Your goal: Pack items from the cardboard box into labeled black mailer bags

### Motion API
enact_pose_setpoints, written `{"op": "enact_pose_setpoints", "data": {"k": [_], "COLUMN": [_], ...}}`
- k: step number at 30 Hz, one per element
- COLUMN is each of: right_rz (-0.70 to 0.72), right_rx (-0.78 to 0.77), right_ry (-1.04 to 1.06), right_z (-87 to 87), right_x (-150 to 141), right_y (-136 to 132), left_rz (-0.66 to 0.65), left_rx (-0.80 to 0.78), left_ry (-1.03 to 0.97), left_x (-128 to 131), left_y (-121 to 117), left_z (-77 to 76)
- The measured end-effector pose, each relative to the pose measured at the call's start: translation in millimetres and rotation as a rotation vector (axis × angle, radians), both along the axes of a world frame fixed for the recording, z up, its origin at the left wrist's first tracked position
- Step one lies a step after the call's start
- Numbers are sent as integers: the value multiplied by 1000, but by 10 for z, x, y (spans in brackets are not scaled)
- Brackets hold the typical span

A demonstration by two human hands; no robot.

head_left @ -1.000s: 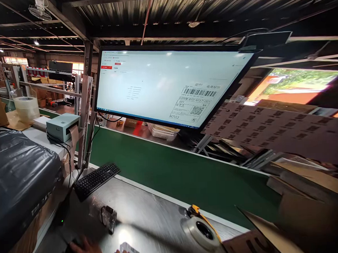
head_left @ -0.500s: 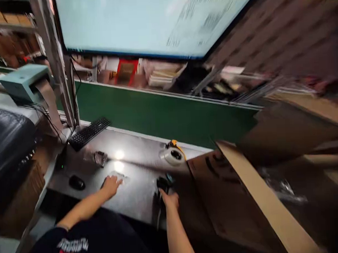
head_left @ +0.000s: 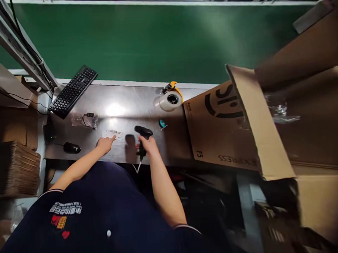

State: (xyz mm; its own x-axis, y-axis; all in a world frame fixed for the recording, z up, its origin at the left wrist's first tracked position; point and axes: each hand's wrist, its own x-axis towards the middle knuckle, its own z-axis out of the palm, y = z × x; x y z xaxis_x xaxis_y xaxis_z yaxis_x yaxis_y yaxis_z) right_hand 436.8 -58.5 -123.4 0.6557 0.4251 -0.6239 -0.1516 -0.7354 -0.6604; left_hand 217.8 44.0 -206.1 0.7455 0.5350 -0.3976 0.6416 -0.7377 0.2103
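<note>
My right hand [head_left: 149, 144] is closed around the handle of a black barcode scanner [head_left: 142, 133], whose head points left over the steel table [head_left: 120, 102]. My left hand [head_left: 104, 144] rests on the table with its fingers stretched out, touching a small clear packet with a barcode label [head_left: 112, 133]. The scanner's white cable hangs off the table's front edge.
A black keyboard [head_left: 73, 91] lies at the far left, a black mouse [head_left: 71, 148] near the front edge. A clear bag with a dark item [head_left: 85, 119] lies by the keyboard. A tape dispenser [head_left: 169, 99] and a flattened cardboard box [head_left: 222, 128] are to the right; a green conveyor belt [head_left: 142, 38] runs behind.
The view has tilted down from the monitor to the table. My right hand has lifted the scanner and brought it left toward the labelled packet under my left hand.
</note>
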Motion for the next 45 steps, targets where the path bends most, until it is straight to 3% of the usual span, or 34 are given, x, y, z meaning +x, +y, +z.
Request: {"op": "enact_pose_setpoints", "data": {"k": [4,8,13,23,32,45], "right_rz": [62,97,93,232,254,313], "right_rx": [13,-41,-71,-193,-212,-263], "right_ry": [187,142,46,-49,-53,-87], "right_z": [161,241,356,705,774,1021], "right_x": [-724,-980,-943,-921,-860,-865], "right_y": [8,107,119,130,275,390], "left_rz": [-31,-70,-88,-128,-172,-186], "left_rx": [-50,-130,-200,-225,-221,-238], "left_ry": [21,70,111,113,123,165], "left_x": [2,0,2,7,35,74], "left_y": [16,96,190,243,305,350], "left_z": [13,98,198,247,312,401]}}
